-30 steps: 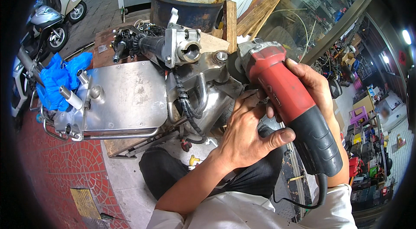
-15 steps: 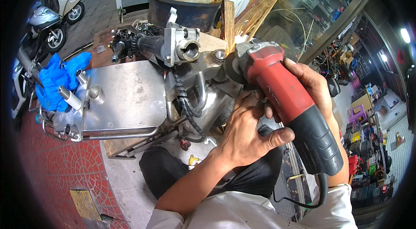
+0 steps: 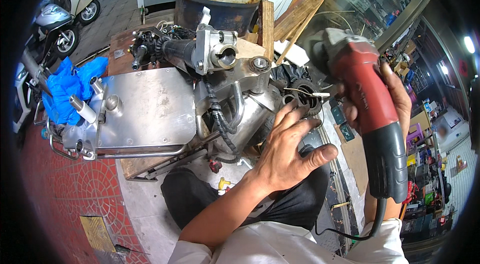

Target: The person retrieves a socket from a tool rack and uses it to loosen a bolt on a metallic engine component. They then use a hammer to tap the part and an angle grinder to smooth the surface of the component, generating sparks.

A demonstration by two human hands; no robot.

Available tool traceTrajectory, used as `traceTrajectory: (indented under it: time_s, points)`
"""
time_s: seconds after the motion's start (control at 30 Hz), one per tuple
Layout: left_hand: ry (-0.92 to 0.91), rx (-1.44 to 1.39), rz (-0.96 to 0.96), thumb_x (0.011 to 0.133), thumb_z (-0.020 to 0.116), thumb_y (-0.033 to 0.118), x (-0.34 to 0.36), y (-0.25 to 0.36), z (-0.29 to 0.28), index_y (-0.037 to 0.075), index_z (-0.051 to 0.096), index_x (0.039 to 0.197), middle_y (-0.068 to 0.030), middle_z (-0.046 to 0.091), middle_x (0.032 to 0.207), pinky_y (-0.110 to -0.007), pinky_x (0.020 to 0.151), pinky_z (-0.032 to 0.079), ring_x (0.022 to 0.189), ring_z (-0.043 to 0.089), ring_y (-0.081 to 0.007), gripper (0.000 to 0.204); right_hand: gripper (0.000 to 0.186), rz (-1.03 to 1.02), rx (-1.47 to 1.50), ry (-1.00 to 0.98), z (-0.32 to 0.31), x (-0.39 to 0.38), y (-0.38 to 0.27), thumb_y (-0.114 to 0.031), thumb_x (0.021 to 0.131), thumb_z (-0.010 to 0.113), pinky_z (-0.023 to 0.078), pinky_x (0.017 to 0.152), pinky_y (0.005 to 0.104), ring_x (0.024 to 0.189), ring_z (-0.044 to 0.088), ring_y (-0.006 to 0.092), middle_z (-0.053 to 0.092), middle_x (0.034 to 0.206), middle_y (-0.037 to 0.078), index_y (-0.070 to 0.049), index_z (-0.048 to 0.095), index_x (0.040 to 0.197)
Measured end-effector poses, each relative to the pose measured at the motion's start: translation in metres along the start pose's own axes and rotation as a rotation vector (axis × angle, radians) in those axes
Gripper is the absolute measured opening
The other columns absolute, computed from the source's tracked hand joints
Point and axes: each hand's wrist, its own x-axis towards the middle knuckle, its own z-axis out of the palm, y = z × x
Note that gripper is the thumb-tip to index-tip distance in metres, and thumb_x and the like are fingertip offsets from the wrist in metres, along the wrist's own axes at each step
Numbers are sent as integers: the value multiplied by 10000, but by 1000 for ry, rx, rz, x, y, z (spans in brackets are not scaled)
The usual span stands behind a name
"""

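My right hand [image 3: 395, 89] grips a red and black angle grinder [image 3: 367, 86], raised to the right with its disc end pointing up and left. The disc looks blurred, and a cord runs from the handle's rear down past my sleeve. My left hand [image 3: 285, 156] hangs above my lap, fingers spread, holding nothing. Beyond it lies a bare metal frame [image 3: 255, 119] with a round tube end [image 3: 260, 65] on its upper side. Left of that tube end is a metal clamp block [image 3: 220, 54] with an open round socket. A flat metal box lid [image 3: 150, 106] extends further left.
A blue plastic bag [image 3: 67, 89] hangs at the frame's left end. A rusty drum [image 3: 220, 4] and wooden boards [image 3: 295, 16] stand behind. Small tyres [image 3: 305, 91] lie beyond my left hand. Scooters [image 3: 52, 16] are parked at far left, and cluttered shelves [image 3: 430, 179] fill the right.
The grinder has lifted off the tube end and moved right and up in my right hand. The sparks are gone. My left hand has come away from the grinder, its fingers spread.
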Motion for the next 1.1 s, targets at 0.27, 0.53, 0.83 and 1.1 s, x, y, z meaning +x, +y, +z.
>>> traceTrajectory:
  time_s: [0.27, 0.53, 0.83, 1.1]
  points:
    - [139, 128, 24, 917, 750, 514, -4, -6, 9, -79, 723, 1143, -273, 663, 1250, -523, 1115, 434, 1304, 547, -465, 635, 659, -15, -58, 107, -14, -11, 14, -474, 1010, 573, 585, 513, 326, 635, 709, 266, 710, 990, 246, 111, 562, 1311]
    - [234, 183, -15, 882, 806, 446, -3, -3, 9, -86, 712, 1066, -238, 696, 1074, -491, 1050, 498, 1230, 600, -444, 571, 625, -10, -67, 258, -37, -9, 48, -438, 984, 636, 598, 525, 337, 615, 701, 296, 706, 1026, 263, 59, 552, 1355]
    - [210, 215, -15, 878, 770, 323, -5, -13, 21, -111, 699, 1093, -293, 649, 1207, -530, 1159, 423, 1348, 527, -465, 489, 630, -32, -145, 387, -44, -1, 63, -439, 960, 647, 608, 567, 339, 663, 709, 296, 716, 1027, 239, 36, 559, 1364]
    - [233, 183, -31, 911, 680, 226, -3, -16, 19, -83, 704, 1004, -264, 668, 1032, -533, 1152, 437, 1300, 557, -439, 324, 639, 15, -314, 370, -38, 10, 75, -466, 964, 620, 605, 621, 348, 728, 714, 274, 726, 1051, 200, 57, 580, 1331]
